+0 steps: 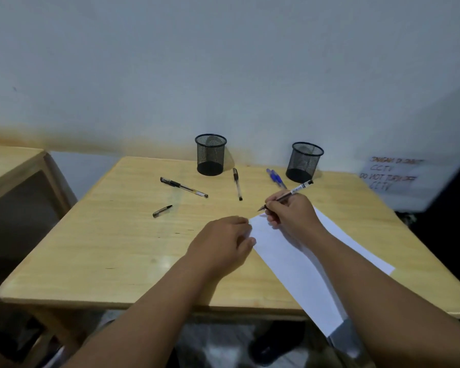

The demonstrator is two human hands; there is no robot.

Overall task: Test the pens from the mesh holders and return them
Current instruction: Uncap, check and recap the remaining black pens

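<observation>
Two black mesh holders stand at the table's far edge, the left holder [210, 154] and the right holder [305, 162], both with no pens showing in them. My right hand [290, 212] grips an uncapped black pen [298, 191], its tip just off the far corner of a white paper sheet [298, 258]. My left hand [225, 241] rests on the sheet's left edge, fingers loosely curled. On the table lie a black pen [183, 187], another black pen [237, 183], a loose pen cap [162, 211] and blue pens [275, 177].
The wooden table [104, 248] stands against a pale wall. A second wooden table [14, 166] is at the left. A handwritten paper notice [391, 172] hangs on the wall at the right. Dark floor and objects show below the table's front edge.
</observation>
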